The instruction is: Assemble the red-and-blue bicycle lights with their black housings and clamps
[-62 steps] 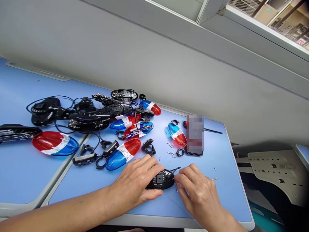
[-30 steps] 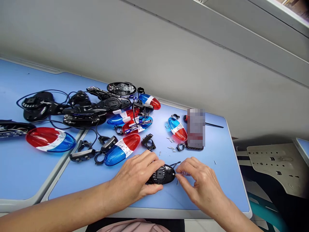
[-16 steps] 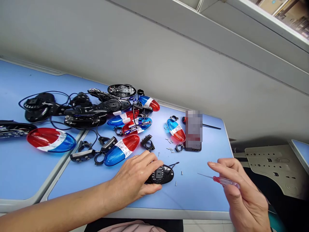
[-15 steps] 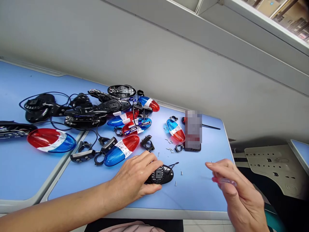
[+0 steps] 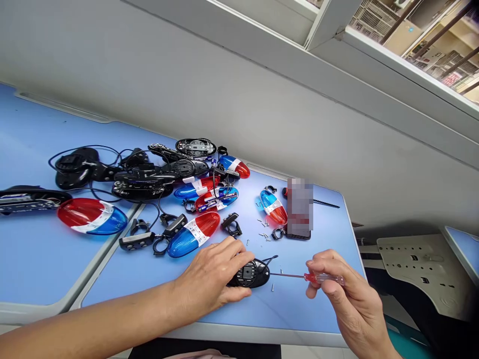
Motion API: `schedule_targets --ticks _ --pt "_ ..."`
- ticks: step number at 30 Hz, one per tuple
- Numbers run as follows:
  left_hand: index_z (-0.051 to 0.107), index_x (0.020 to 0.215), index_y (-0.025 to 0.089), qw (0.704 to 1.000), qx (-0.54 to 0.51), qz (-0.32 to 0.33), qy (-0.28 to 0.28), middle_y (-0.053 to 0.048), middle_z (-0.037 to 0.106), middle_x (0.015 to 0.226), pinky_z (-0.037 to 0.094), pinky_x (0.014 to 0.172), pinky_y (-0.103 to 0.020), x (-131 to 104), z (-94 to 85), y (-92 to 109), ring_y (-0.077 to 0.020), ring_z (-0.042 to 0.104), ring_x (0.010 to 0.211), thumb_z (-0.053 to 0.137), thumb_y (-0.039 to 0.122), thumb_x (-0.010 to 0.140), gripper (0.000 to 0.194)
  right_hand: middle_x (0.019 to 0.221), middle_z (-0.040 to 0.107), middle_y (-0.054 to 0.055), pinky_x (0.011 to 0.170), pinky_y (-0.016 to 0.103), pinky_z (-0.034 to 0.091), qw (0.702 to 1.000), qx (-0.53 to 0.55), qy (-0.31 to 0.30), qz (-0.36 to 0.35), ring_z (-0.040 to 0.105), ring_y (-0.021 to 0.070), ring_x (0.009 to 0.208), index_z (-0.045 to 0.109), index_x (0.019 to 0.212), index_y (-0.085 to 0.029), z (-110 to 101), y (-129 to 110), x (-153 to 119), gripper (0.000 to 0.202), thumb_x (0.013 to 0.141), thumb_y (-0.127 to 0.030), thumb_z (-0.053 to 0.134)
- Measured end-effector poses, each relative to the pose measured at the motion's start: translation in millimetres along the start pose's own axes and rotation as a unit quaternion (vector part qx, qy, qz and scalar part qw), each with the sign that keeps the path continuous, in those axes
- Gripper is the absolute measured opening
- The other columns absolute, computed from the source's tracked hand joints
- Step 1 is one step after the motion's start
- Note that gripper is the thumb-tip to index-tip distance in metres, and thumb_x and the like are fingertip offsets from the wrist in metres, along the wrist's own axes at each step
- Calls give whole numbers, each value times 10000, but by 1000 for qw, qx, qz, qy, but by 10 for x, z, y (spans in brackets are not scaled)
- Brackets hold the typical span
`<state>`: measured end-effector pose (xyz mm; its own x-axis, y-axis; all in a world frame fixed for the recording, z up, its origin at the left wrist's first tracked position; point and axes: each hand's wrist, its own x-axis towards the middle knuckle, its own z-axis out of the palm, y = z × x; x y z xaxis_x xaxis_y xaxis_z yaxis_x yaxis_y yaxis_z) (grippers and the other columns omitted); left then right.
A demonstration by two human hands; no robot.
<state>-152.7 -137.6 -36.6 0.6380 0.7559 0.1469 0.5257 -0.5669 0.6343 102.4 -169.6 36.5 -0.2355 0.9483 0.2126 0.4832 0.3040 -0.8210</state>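
My left hand (image 5: 220, 271) is closed around a black oval light housing (image 5: 252, 274), pressing it down on the blue table. The housing lies with its slotted round back up, and a short black cable loops from its far side. My right hand (image 5: 342, 294) grips a screwdriver (image 5: 318, 278) by its clear and red handle. The thin shaft points left, and its tip is at the right end of the housing; whether it sits in a screw is too small to tell. Beside the shaft, a small screw (image 5: 273, 287) lies on the table.
Red, white and blue light covers (image 5: 194, 234) lie to the left, with black clamps and a heap of wired black housings (image 5: 142, 179) behind. A blurred upright block (image 5: 299, 209) stands at the back right, near loose screws (image 5: 264, 235) and a dark rod (image 5: 326, 203).
My right hand has moved left with the screwdriver, bringing its tip to the housing's right end. My left hand keeps its hold on the housing. The camera view has shifted slightly.
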Motion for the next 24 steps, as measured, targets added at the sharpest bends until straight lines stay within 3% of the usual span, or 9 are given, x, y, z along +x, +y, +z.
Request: schedule_targets --ticks 5,16,24 --pt "582 1121 211 1000 -5 -2 -5 -22 590 961 416 659 -293 0 -4 5 -213 550 858 788 264 756 423 864 581 36 559 298 531 1000 3 -15 0 633 163 726 663 1067 -276 13 -9 1 194 987 -325 493" --pt "585 1119 205 1000 -4 4 -2 -24 589 956 408 643 -286 -3 -1 2 -210 552 851 780 256 762 410 857 612 21 568 270 520 997 -60 -34 -21 617 139 707 599 1089 -252 -6 -85 17 196 931 -143 560" --pt "592 1106 201 1000 -7 3 -3 -24 585 942 388 626 -281 11 -12 4 -210 549 847 773 253 764 391 856 607 29 590 278 532 996 -62 -36 -44 608 146 741 591 1050 -226 12 -87 37 184 922 -101 544"
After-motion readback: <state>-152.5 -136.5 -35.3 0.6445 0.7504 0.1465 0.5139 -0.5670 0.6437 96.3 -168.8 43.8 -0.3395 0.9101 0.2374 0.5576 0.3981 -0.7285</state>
